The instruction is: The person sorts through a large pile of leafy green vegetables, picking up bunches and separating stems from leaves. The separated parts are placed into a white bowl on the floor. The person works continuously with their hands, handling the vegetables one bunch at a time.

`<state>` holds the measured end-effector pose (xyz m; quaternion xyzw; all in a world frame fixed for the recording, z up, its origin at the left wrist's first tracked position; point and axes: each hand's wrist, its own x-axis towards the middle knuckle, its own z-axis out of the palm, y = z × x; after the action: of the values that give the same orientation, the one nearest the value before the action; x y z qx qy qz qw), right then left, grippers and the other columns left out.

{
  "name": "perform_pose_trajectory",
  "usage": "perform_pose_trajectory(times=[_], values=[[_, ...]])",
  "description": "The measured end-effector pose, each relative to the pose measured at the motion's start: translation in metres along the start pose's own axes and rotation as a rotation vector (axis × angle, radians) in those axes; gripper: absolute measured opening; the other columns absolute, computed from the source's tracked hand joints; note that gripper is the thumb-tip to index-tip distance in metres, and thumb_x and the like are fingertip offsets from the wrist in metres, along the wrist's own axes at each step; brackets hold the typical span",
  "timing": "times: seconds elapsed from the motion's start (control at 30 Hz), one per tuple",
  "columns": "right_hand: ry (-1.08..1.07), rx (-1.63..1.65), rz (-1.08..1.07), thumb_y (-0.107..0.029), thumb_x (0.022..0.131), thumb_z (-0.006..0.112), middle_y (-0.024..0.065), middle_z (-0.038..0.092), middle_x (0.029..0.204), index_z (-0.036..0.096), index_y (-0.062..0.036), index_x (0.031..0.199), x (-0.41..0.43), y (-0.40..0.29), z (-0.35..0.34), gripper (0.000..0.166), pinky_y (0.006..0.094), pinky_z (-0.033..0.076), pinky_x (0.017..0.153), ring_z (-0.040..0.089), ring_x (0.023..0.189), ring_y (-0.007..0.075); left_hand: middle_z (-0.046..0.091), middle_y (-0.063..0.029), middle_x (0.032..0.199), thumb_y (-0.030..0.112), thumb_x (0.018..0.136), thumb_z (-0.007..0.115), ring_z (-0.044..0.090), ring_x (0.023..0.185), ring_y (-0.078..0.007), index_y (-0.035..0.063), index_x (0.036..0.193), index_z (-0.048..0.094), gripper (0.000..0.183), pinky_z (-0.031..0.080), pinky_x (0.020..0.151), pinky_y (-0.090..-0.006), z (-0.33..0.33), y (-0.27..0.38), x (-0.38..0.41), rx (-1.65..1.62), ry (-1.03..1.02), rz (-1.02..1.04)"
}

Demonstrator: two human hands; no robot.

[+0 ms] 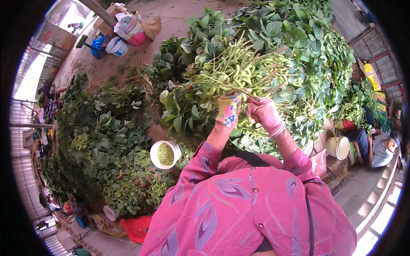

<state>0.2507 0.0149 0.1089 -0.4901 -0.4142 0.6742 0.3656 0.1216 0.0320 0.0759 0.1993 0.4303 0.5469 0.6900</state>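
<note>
My left hand (230,108), in a patterned yellow and pink glove, is closed around the stems of a bunch of green soybean plants (237,70) with many pods. Close to its right, my right hand (263,114) wears a pale pink glove, with its fingers bent at a stem of the same bunch. The fingertips of both hands are partly hidden. The bunch spreads away from me over a large heap of leafy plants (275,28). Left of my forearms stands a white bucket (154,155) with green beans in it.
A second leafy heap (105,134) covers the floor at the left. Buckets (117,47) and a straw broom (151,28) stand at the upper left. A seated person (382,150) and a white bucket (338,148) are at the right. Other people are at the far left.
</note>
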Motion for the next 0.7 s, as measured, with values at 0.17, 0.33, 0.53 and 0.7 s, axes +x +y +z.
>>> perform_pose_trajectory(times=[0.17,0.33,0.53,0.7], values=[[-0.063,0.081,0.073,-0.003,0.076,0.051,-0.0044,0.042,0.055,0.056,-0.0029,0.085,0.001,0.007,-0.011,0.010,0.0179,0.018,0.035,0.028,0.039,0.0018,0.048,0.0030,0.050,0.026,0.078,0.056,0.037,0.035,-0.0051,0.0076,0.069,0.058,0.021,0.025,0.033,-0.0186,0.003,-0.005,0.001,0.092,-0.050,-0.086],[0.001,-0.150,-0.095,-0.006,0.078,0.050,-0.0062,0.044,0.054,0.061,-0.0045,0.094,0.007,0.003,0.000,0.020,0.0170,0.026,0.041,0.036,0.046,0.0017,0.051,0.0019,0.055,0.022,0.071,0.067,0.045,0.041,-0.0069,0.0057,0.079,0.056,0.021,0.034,0.035,-0.0205,0.009,0.002,-0.004,0.616,-0.013,0.208],[0.075,-0.007,0.038,-0.007,0.083,0.048,-0.0058,0.041,0.054,0.056,-0.0019,0.096,0.004,-0.003,-0.012,0.017,0.0178,0.018,0.035,0.027,0.039,0.0010,0.057,-0.0011,0.067,0.007,0.076,0.057,0.049,0.045,-0.0072,0.0012,0.089,0.059,0.014,0.038,0.038,-0.0212,0.005,-0.009,0.004,0.409,-0.047,0.249],[0.087,0.001,0.046,-0.006,0.082,0.046,-0.0045,0.042,0.056,0.053,-0.0012,0.099,0.007,-0.001,-0.013,0.019,0.0175,0.019,0.035,0.026,0.039,0.0013,0.052,-0.0001,0.064,0.004,0.080,0.049,0.049,0.043,-0.0096,0.0017,0.091,0.057,0.014,0.037,0.034,-0.0211,0.010,-0.019,0.006,0.097,0.024,0.020]])
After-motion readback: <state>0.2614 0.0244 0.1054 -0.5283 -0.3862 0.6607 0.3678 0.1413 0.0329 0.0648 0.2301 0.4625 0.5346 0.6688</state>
